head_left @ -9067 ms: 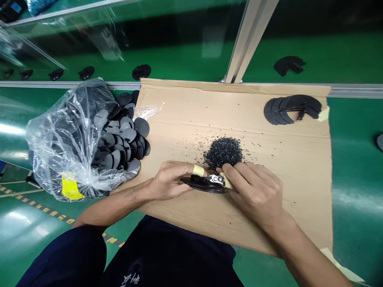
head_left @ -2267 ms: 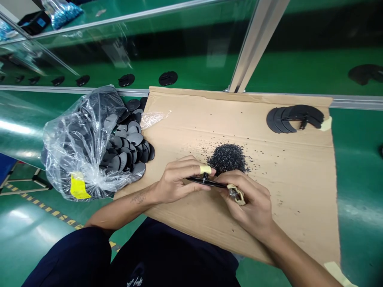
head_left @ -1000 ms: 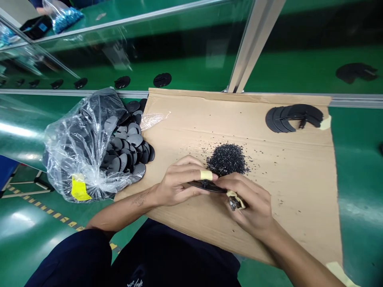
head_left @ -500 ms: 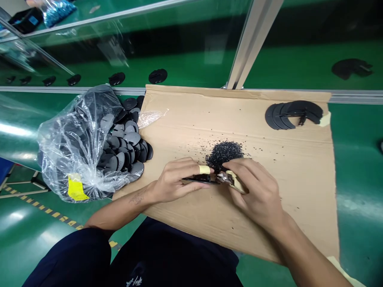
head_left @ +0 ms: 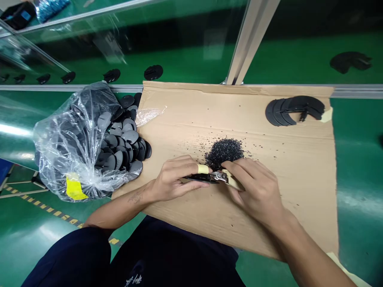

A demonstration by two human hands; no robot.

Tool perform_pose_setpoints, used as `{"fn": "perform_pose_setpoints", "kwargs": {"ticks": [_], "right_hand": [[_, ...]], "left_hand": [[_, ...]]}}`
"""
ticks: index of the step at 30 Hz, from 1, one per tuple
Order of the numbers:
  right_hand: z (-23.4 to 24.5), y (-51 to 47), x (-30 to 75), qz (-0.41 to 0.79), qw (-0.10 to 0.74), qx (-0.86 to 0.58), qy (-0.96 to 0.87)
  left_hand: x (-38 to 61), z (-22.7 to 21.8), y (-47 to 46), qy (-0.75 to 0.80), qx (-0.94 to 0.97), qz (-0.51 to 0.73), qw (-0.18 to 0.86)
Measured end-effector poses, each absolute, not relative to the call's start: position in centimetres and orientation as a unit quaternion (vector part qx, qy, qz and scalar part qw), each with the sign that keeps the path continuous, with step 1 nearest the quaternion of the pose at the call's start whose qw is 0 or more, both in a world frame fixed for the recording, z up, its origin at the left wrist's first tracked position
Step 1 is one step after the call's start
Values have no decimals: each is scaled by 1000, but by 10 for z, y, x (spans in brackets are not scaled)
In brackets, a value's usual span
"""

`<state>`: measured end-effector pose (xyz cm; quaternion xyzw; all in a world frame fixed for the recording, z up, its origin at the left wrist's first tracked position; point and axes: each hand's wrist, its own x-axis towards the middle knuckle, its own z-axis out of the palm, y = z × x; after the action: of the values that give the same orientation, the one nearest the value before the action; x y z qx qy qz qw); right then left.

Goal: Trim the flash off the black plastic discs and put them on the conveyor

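A: How far along are we?

B: Mid-job, we'd judge. Pile of blk chips (head_left: pixel 226 150) near middle of cardboard (head_left: pixel 179 217), so a fair no. of cuts prob. done. Fanned stack of blk parts (head_left: pixel 275 113) upper R, maybe finished pcs; we can't confirm.

A: What's left?

B: Plenty, we'd guess. Loose discs (head_left: pixel 130 136) heaped at L, beside clear bag (head_left: pixel 67 123), w/ more dark pcs showing thru the plastic. Held disc (head_left: pixel 201 177) looks unfinished to us.

A: Where's that one?

B: Just nearside of the chips, approx. edge-on to us, prob. lifted off the cardboard.

A: Hands?

B: Close tog., not overlapping. L hand (head_left: pixel 172 179) pinches the disc: taped finger (head_left: pixel 203 169) above, thumb under, forearm in from lower L. R hand (head_left: pixel 259 187) is wrapped round nippers (head_left: pixel 220 175), pale-covered handles in the grip, back of hand up, forearm in from lower R.

A: Nippers biting?

B: Tip's right by the disc's R end. Can't tell if the blades have closed on it.
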<state>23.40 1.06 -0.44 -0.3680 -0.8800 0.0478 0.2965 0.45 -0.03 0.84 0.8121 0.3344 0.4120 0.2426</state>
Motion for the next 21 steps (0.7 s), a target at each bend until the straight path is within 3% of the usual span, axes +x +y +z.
{"fn": "perform_pose_setpoints", "kwargs": {"ticks": [17,21], "right_hand": [[0,8,234,-47,263,-375,-888],[0,7,235,-1,264,-375,-889]], "left_hand": [[8,7,-2,322,804,428,260],[7,7,-2,333,808,411,260]]}}
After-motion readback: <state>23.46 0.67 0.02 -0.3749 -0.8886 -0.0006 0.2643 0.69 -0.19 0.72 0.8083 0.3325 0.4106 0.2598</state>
